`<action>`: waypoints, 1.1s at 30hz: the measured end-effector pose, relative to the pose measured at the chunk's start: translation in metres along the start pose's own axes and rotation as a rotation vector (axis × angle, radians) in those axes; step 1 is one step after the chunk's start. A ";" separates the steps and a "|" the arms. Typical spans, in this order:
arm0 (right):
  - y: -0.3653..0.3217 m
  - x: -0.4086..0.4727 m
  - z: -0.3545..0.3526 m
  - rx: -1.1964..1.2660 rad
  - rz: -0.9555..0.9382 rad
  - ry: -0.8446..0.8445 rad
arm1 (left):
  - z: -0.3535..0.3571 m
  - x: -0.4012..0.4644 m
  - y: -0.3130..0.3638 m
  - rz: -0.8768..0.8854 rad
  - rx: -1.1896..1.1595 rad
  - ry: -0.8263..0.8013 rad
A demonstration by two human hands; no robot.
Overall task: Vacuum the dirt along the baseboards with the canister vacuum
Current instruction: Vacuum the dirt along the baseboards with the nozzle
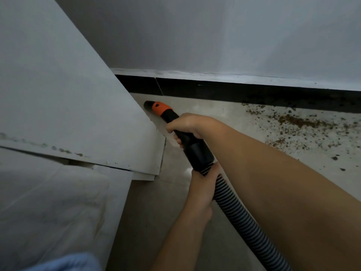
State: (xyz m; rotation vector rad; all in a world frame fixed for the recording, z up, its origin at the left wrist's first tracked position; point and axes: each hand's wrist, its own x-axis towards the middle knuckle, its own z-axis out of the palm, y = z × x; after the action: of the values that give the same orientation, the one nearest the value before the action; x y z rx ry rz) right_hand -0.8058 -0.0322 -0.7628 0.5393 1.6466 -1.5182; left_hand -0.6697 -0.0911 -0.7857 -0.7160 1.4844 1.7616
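Down at floor level, both hands grasp the vacuum's black tube: the right hand (185,125) is wrapped around the tube's narrower front part just behind the orange collar (160,108), fingers curled under it, while the left hand (203,182) grips from below where the thick black cuff (199,153) meets the ribbed hose (244,218). The hose runs from that cuff down toward the lower right edge of the view. The nozzle (148,105) points up and left, its black tip close to the floor, near the dark baseboard (234,90) and just beside the edge of a stack of pale flat boards (68,114) that lean across the left side. The baseboard runs along the foot of a pale wall (214,36). Brown dirt (297,122) lies scattered on the light tile floor (224,106) to the right, thickest close against the baseboard and thinning outward, well apart from the nozzle tip. A bit of light blue cloth (64,263) shows at the bottom left corner; what it belongs to cannot be told.
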 end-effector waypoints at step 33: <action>0.089 -0.049 -0.004 0.182 -0.030 0.479 | 0.026 -0.049 -0.055 -0.142 0.167 0.086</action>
State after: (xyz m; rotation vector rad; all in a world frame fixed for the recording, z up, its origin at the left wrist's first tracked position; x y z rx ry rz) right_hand -0.7107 -0.0015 -0.7787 1.0462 1.8813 -1.6580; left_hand -0.5954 -0.0691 -0.7747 -0.7982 1.5757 1.4985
